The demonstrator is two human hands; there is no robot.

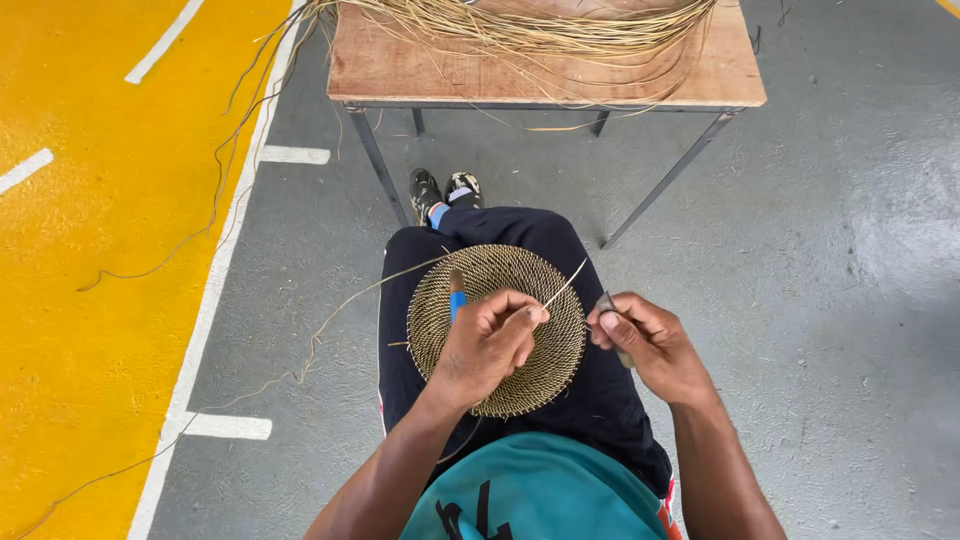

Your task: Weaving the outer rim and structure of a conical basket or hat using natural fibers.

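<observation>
1. Between left hand [487, 340] fingertips, pinched shut, runs a thin cane strand [565, 283] toward one o'clock.
2. Right hand [645, 340], at three o'clock, grips a small metal blade [606, 303].
3. Underneath, on the lap, lies a round woven basket base [560, 350].
4. At twelve o'clock stands a wooden table [400, 65] heaped with loose cane [540, 30].

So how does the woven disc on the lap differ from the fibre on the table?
The woven disc is tightly coiled into a flat round mat; the fibre bundle on the wooden table is loose, long strands in a sprawling loop. The disc looks darker and patterned, the bundle pale straw. The disc rests on the person's lap under the left hand; the bundle lies untouched. Both appear to be the same plant fibre.
</observation>
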